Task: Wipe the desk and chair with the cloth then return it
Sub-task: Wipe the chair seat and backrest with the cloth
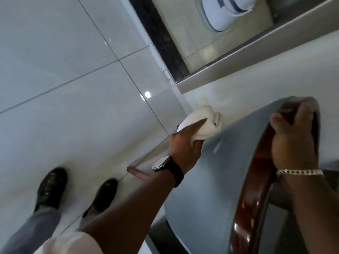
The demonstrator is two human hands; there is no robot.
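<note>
Your cloth (201,123): soft white fabric, matt. Chair back (220,162): smooth grey-blue upholstery, matt; its rim (256,189) is glossy varnished wood. Floor tiles (64,61) polished, reflective. Your 2 shoes (51,187) shiny black.

Floor (64,74) – large glossy pale tiles, thin dark grout lines, ceiling light reflected as bright spot. Two black polished shoes (52,187) stand on tiles, lower left, side by side. Dark marbled threshold strip (159,35) runs diagonally along tile edge; beige tiles beyond it. Chair's (211,180) contact with floor hidden.
</note>
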